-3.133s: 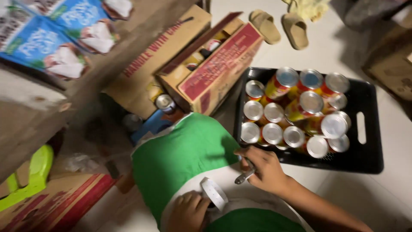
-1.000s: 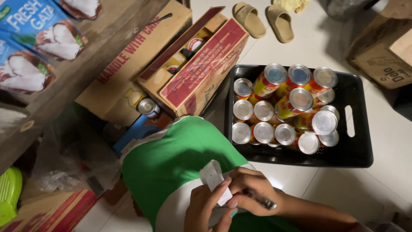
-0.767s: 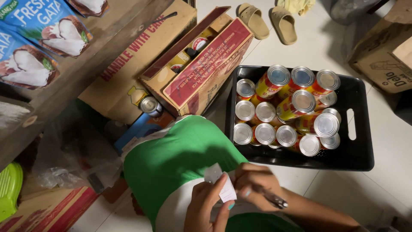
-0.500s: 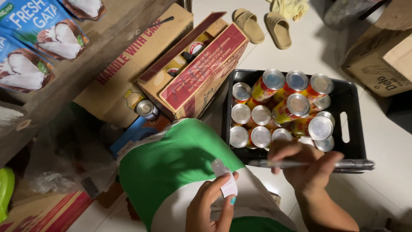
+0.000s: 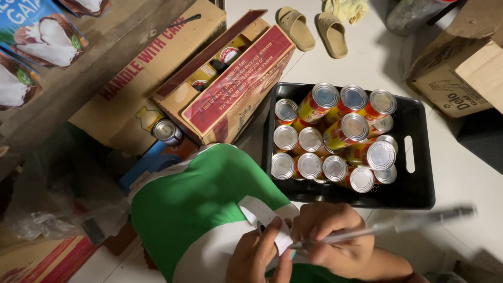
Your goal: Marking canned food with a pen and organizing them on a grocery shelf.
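Beside round metal cans [image 5: 335,136], slim pen [image 5: 387,228]

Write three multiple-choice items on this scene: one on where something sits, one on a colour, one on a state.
1. Where do the tin cans sit?
A. In a black crate
B. On a wooden shelf
C. Inside the red carton

2. What colour are the sandals on the floor?
A. Blue
B. Tan
C. Black

3. How is the red carton standing?
A. Taped shut
B. Crushed flat
C. Open, with its flap up

Answers:
1. A: the cans stand packed together inside the black crate on the pale floor.
2. B: both sandals are tan, lying side by side at the top of the view.
3. C: the flap is lifted and cans show inside it.

Meanwhile the right hand holds a pen, and the left hand holds a small white label.
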